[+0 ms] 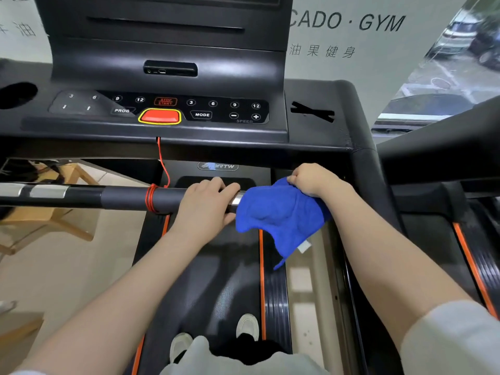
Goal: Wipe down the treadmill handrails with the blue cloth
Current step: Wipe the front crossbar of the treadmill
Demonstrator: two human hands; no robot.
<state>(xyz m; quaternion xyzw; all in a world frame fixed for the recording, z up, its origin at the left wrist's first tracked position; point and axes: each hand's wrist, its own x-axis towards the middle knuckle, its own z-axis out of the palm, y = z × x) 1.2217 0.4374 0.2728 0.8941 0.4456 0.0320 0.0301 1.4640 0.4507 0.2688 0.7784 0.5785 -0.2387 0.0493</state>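
Note:
A black horizontal handrail [121,197] with silver sensor plates crosses the treadmill in front of me. My left hand [207,205] is wrapped over the bar near its middle. Just to the right, the blue cloth [278,212] is draped over the bar and hangs down below it. My right hand [311,180] pinches the cloth's upper right corner at the bar's right end. A short silver strip of the bar shows between my left hand and the cloth. The black right side handrail [370,169] runs down beside my right arm.
The console [162,109] with a red stop button sits above the bar; its red safety cord [162,163] is wound round the bar left of my left hand. My feet stand on the belt [216,288]. A second treadmill [473,253] lies right, wooden furniture left.

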